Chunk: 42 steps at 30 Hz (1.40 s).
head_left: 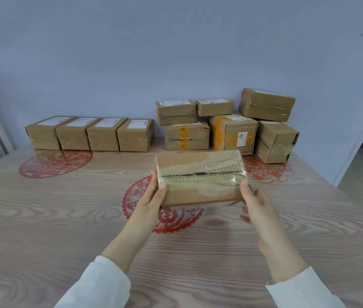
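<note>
Cardboard fills the far edge of the table (42, 218). At far left a pale frame is cut off by the picture's edge, and what it belongs to is hard to tell. Next comes a row (89, 134) of four sealed parcels standing side by side against the wall (176, 41), white labels on top, the print too small to read. A red cut-out (55, 162) lies flat under the tabletop's glossy sheet just in front of them.

Toward the middle, the left hand (154, 196) grips the left end of the box (200, 176). Its thumb lies on the top face, and its fingers are hidden behind and beneath the cardboard. The box is held just above the table's centre, tilted so its torn, taped top faces the camera. It covers part of a second cut-out (131, 196). A strip of label peeks from its underside, unreadable.

The right hand (258, 203) clamps the right end with the thumb tip on the upper corner. Its fingers below are blurred, so how many touch the underside cannot be told. Both sleeves (100, 285) are white and cut off at the bottom edge.

Behind the box stands a pile (231, 125) of seven parcels in two layers, one banded in yellow tape. The box hides the pile's lower front and part of a third cut-out (267, 172). At far right a doorway is only partly in view.
</note>
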Each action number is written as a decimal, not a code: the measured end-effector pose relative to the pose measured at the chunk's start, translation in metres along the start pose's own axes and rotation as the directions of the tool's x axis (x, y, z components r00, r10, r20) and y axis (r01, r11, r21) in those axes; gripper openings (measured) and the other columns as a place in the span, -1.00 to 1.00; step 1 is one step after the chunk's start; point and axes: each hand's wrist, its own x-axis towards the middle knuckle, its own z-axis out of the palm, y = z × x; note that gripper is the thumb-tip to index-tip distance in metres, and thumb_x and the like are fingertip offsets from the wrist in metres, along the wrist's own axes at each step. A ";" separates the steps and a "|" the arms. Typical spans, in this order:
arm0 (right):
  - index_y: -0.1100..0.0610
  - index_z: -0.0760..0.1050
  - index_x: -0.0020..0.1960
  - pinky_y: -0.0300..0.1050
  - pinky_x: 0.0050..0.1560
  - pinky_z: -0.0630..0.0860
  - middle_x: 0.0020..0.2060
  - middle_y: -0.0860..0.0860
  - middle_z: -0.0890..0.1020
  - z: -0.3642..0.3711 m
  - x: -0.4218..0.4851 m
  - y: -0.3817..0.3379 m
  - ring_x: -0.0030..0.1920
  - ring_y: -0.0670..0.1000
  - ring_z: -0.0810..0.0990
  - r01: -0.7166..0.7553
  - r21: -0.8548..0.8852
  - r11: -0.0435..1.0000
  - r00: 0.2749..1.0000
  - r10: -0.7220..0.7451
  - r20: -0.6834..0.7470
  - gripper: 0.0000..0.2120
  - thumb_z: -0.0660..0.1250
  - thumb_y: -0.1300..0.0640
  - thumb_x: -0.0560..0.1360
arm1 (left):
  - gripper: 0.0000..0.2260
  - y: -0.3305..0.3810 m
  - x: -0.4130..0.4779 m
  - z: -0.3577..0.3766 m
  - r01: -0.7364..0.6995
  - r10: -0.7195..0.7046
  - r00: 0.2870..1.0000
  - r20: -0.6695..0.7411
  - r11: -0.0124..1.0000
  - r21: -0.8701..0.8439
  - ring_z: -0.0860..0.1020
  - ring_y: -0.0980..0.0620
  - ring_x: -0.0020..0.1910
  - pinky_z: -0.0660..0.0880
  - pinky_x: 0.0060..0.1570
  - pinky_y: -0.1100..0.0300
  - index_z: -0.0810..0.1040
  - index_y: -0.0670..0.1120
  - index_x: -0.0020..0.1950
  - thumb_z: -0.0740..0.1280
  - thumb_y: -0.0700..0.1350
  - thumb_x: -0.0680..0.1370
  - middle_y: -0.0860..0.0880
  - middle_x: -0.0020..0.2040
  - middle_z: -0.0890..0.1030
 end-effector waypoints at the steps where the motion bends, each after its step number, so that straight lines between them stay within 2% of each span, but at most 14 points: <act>1: 0.05 0.45 0.04 0.09 0.19 0.48 -0.08 -0.03 0.51 -0.001 0.000 0.000 -0.06 -0.02 0.50 0.015 -0.013 1.000 1.000 -0.015 -0.006 -0.61 0.18 -0.27 0.49 | -0.49 0.000 0.001 0.000 0.011 -0.011 1.000 -0.006 1.000 0.002 0.33 0.02 0.41 0.24 0.44 -0.04 0.06 0.28 0.51 0.13 0.17 0.58 0.14 0.49 0.25; 5: 0.12 0.43 0.03 -0.04 0.07 0.33 -0.09 -0.05 0.49 -0.002 -0.003 0.000 0.03 0.03 0.45 0.039 -0.017 0.999 0.999 -0.040 -0.010 -0.57 0.20 -0.25 0.49 | -0.47 0.001 0.002 0.001 0.033 -0.033 0.999 0.000 0.999 0.036 0.35 -0.07 0.40 0.27 0.43 -0.04 0.06 0.25 0.52 0.11 0.20 0.56 0.07 0.49 0.26; 9: 0.03 0.33 -0.24 -0.04 -0.05 0.36 -0.29 -0.06 0.44 -0.002 -0.003 0.002 -0.13 0.05 0.45 0.063 -0.095 0.994 0.998 -0.066 -0.025 -0.61 0.23 -0.29 0.45 | -0.27 0.002 -0.001 0.000 0.045 -0.046 0.999 0.004 0.999 0.009 0.30 -0.11 0.44 0.24 0.44 -0.08 0.08 0.22 0.53 0.17 0.33 0.39 0.04 0.48 0.31; 11: 0.03 0.33 -0.25 0.04 0.06 0.46 -0.27 -0.06 0.46 -0.001 -0.002 0.005 -0.06 0.08 0.51 0.063 -0.099 0.993 0.997 -0.068 -0.045 -0.60 0.24 -0.31 0.43 | -0.26 0.002 -0.002 0.000 0.061 -0.061 0.998 0.027 0.998 -0.017 0.35 -0.07 0.41 0.22 0.45 -0.09 0.11 0.22 0.52 0.21 0.33 0.37 0.06 0.43 0.37; 15: 0.12 0.39 -0.21 0.23 0.14 0.49 -0.19 0.05 0.56 0.001 0.002 0.007 -0.02 0.13 0.57 0.039 -0.118 0.992 0.998 -0.044 -0.044 -0.54 0.26 -0.30 0.43 | -0.50 0.000 -0.001 0.000 0.095 -0.094 0.994 0.051 0.995 -0.018 0.40 0.01 0.36 0.26 0.43 -0.05 0.19 0.23 0.49 0.18 0.20 0.55 0.10 0.36 0.44; 19: 0.13 0.41 -0.17 0.23 0.12 0.50 -0.15 0.08 0.61 0.002 0.007 0.008 -0.05 0.11 0.57 0.007 -0.185 0.983 1.000 -0.011 -0.019 -0.50 0.22 -0.34 0.42 | -0.29 -0.001 0.006 0.000 0.108 -0.111 0.992 0.060 0.993 0.046 0.34 -0.08 0.42 0.28 0.41 -0.08 0.17 0.22 0.51 0.20 0.39 0.40 0.05 0.46 0.36; 21: 0.14 0.39 -0.20 0.21 0.12 0.50 -0.15 0.10 0.61 0.002 0.010 0.008 -0.06 0.10 0.56 -0.010 -0.205 0.979 1.000 0.007 -0.014 -0.50 0.22 -0.33 0.42 | -0.39 -0.003 0.011 0.000 0.113 -0.116 0.992 0.049 0.992 0.059 0.41 -0.03 0.35 0.32 0.37 -0.07 0.20 0.25 0.49 0.18 0.33 0.45 0.08 0.39 0.43; 24: 0.12 0.35 -0.23 0.18 0.12 0.49 -0.14 0.10 0.61 0.000 0.017 0.009 -0.05 0.09 0.56 -0.045 -0.231 0.972 0.999 0.046 0.000 -0.50 0.23 -0.35 0.40 | -0.71 -0.009 0.021 -0.001 0.117 -0.118 0.993 0.026 0.992 0.041 0.48 0.10 0.21 0.38 0.28 0.04 0.29 0.37 0.30 0.15 0.17 0.57 0.18 0.22 0.51; 27: 0.11 0.44 -0.08 0.04 0.04 0.48 -0.12 -0.01 0.59 -0.002 0.026 0.008 -0.06 0.01 0.54 -0.046 -0.235 0.971 0.998 0.057 0.039 -0.44 0.23 -0.40 0.33 | -0.70 -0.012 0.027 0.000 0.131 -0.131 0.991 -0.007 0.991 0.005 0.48 0.12 0.17 0.37 0.19 0.10 0.26 0.38 0.29 0.16 0.15 0.58 0.26 0.13 0.50; 29: 0.11 0.44 0.11 -0.09 0.00 0.38 -0.04 -0.04 0.54 -0.001 0.031 0.001 -0.03 -0.03 0.49 -0.016 -0.229 0.973 0.999 0.025 0.036 -0.45 0.28 -0.31 0.37 | -0.68 -0.011 0.032 0.000 0.151 -0.151 0.988 -0.014 0.988 -0.030 0.49 0.14 0.12 0.35 0.15 0.13 0.24 0.36 0.31 0.17 0.12 0.58 0.30 0.10 0.48; 31: 0.10 0.38 0.30 -0.10 0.10 0.38 0.12 -0.03 0.51 -0.001 0.038 -0.008 0.13 -0.02 0.48 0.028 -0.211 0.977 0.999 -0.022 0.028 -0.39 0.31 -0.24 0.39 | -0.63 -0.011 0.038 -0.002 0.165 -0.165 0.986 -0.006 0.985 -0.043 0.49 0.22 0.11 0.39 0.15 0.16 0.23 0.33 0.37 0.18 0.08 0.59 0.28 0.15 0.48; 35: 0.05 0.29 0.44 0.02 0.39 0.23 0.40 -0.06 0.37 0.003 0.045 -0.037 0.42 -0.02 0.30 0.117 -0.299 0.947 0.993 -0.116 0.021 -0.17 0.14 -0.35 0.27 | -0.57 0.002 0.045 0.001 0.214 -0.216 0.976 -0.011 0.972 -0.097 0.46 0.26 0.03 0.40 -0.02 0.31 0.21 0.24 0.43 0.21 -0.04 0.60 0.24 0.16 0.45; 39: -0.02 0.15 0.51 0.04 0.45 0.12 0.50 -0.13 0.18 0.010 0.051 -0.063 0.52 -0.07 0.05 0.138 -0.501 0.854 0.990 -0.118 0.072 -0.27 0.07 -0.32 0.43 | -0.49 0.020 0.050 -0.001 0.283 -0.285 0.958 -0.021 0.957 -0.064 0.35 0.14 0.30 0.27 0.37 0.11 0.15 0.18 0.51 0.21 0.04 0.58 0.14 0.41 0.34; 42: 0.00 0.01 0.55 0.02 0.49 -0.02 0.50 -0.18 -0.07 0.019 0.053 -0.074 0.43 -0.18 -0.28 0.215 -0.636 0.741 0.977 -0.149 0.155 -0.37 0.04 -0.22 0.56 | -0.48 0.039 0.053 -0.002 0.317 -0.317 0.948 -0.041 0.948 -0.012 0.22 0.12 0.46 0.13 0.48 0.02 0.11 0.17 0.53 0.18 0.09 0.59 0.16 0.49 0.23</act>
